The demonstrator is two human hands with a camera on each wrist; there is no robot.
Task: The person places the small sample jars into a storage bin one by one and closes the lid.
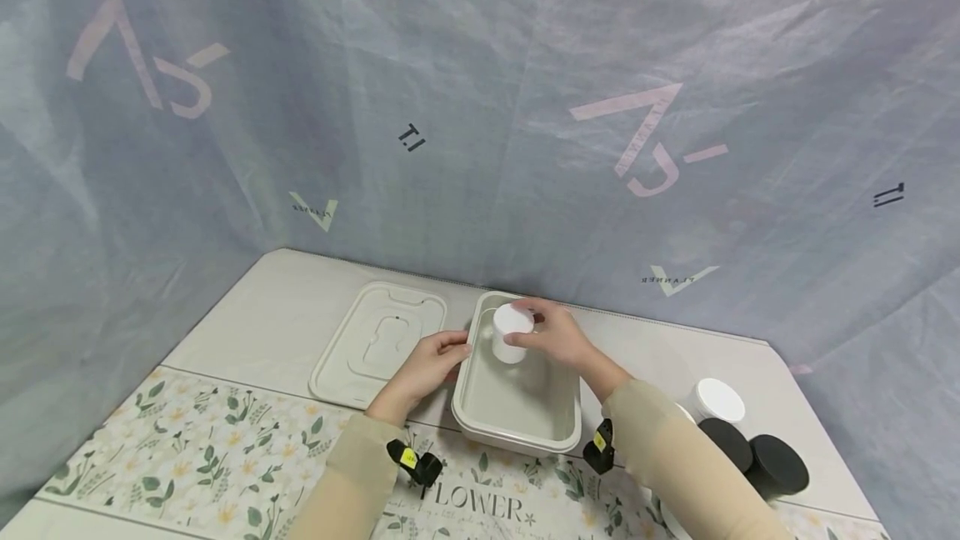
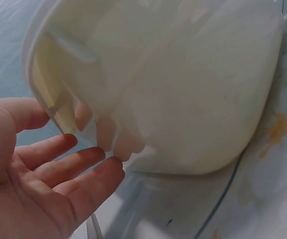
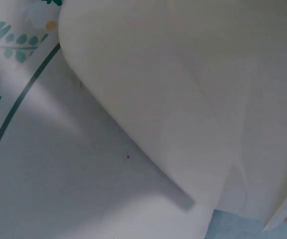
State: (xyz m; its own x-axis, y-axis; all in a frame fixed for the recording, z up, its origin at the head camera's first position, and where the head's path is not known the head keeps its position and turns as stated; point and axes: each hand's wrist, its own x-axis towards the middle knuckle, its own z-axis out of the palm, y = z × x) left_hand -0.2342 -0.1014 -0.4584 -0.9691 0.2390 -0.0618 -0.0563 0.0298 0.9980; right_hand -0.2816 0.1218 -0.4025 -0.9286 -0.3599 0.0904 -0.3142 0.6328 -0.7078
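A pale rectangular plastic tub stands lidless at the front middle of the table. Inside its far left part is a white cylindrical jar. My right hand reaches over the tub's right rim and holds this jar, thumb on the near side and fingers behind. At the tub's left rim, my left hand holds the edge; in the left wrist view the thumb tip passes behind the rim and the other fingers rest against the outer wall. In the right wrist view mostly the tub's outside shows.
Left of the tub lies its flat pale lid. At right stand a white-topped jar and black-topped jars, partly behind my right sleeve. A floral mat covers the table's near part. A grey curtain hangs behind.
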